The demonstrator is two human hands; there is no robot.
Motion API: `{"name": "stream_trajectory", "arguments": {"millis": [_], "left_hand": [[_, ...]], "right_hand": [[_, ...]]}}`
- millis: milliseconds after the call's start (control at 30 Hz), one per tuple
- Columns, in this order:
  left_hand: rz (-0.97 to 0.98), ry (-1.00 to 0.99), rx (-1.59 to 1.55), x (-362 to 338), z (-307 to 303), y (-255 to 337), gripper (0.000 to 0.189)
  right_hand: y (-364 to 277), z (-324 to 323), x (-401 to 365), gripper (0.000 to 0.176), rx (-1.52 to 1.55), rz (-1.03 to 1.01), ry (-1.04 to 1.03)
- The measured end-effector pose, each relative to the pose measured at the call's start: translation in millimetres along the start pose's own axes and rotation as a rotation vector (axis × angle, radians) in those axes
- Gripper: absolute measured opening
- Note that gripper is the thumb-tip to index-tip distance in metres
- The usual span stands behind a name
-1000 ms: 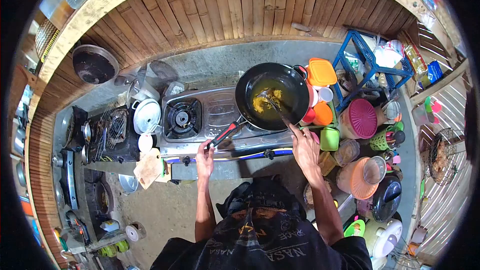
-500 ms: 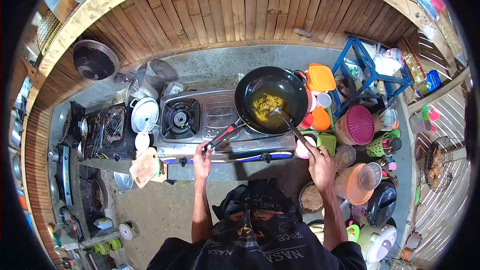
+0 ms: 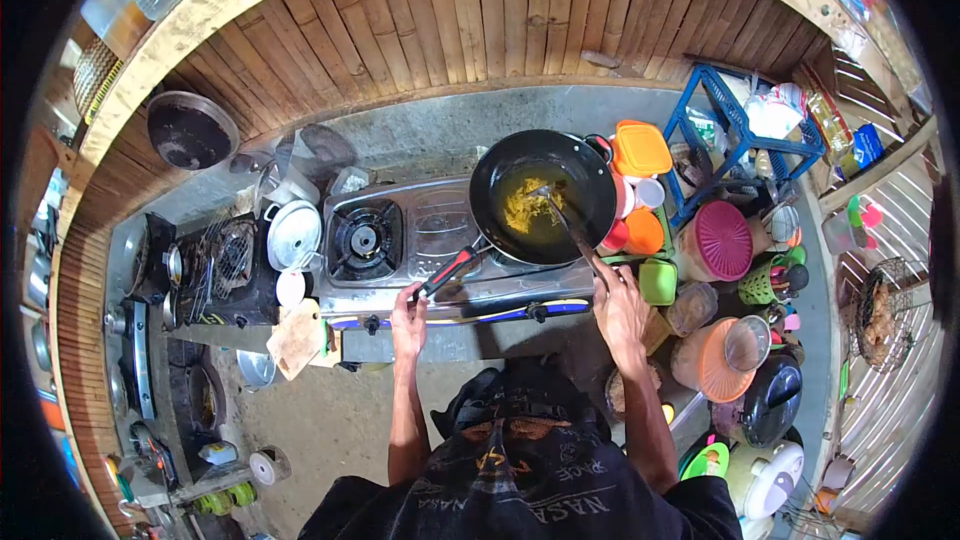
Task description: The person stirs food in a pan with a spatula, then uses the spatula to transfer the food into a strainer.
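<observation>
A black wok (image 3: pixel 500 225) stands over the right burner of the gas stove (image 3: pixel 440 240). Shredded yellow food (image 3: pixel 522 208) lies in oil at its middle. My left hand (image 3: pixel 408 320) is closed round the end of the wok's red and black handle (image 3: pixel 445 273). In my right hand (image 3: pixel 622 310) I grip a long-handled spatula (image 3: pixel 572 227), whose metal head touches the yellow food. The fingers of the right hand are wrapped round the handle.
To the left are a bare burner (image 3: pixel 365 238), a lidded silver pot (image 3: pixel 294 236) and a cutting board (image 3: pixel 297 340). Close on the right stand orange containers (image 3: pixel 641 148), a green box (image 3: pixel 657 282), a purple-lidded tub (image 3: pixel 722 240) and a blue rack (image 3: pixel 745 155).
My right hand has shifted left and slightly up. The spatula's head has moved up and left over the yellow food, which is bunched differently. My left hand keeps its hold.
</observation>
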State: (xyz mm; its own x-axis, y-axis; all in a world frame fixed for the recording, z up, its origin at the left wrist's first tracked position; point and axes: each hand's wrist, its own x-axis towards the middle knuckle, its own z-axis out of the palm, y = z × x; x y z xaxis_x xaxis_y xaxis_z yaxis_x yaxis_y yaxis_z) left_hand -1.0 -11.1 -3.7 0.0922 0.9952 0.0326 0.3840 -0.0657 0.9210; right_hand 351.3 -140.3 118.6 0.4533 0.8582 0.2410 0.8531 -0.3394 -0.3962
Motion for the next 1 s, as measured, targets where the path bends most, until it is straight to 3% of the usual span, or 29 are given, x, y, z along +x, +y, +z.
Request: {"name": "stream_trajectory", "arguments": {"millis": [167, 267, 600, 1000], "left_hand": [[-0.049, -0.029, -0.057, 1, -2, 6, 0.043], [-0.076, -0.034, -0.047, 1, -2, 8, 0.034], [-0.133, -0.038, 0.036, -2, -3, 22, 0.034], [-0.007, -0.012, -0.051, 0, 1, 8, 0.034]], "right_hand": [[-5, 7, 12, 0.041, 0.001, -0.023, -0.045], [-10, 3, 9, 0.038, 0.039, -0.044, -0.056], [11, -32, -25, 0.033, -0.046, -0.047, -0.092], [5, -7, 7, 0.038, -0.024, 0.11, -0.069]]}}
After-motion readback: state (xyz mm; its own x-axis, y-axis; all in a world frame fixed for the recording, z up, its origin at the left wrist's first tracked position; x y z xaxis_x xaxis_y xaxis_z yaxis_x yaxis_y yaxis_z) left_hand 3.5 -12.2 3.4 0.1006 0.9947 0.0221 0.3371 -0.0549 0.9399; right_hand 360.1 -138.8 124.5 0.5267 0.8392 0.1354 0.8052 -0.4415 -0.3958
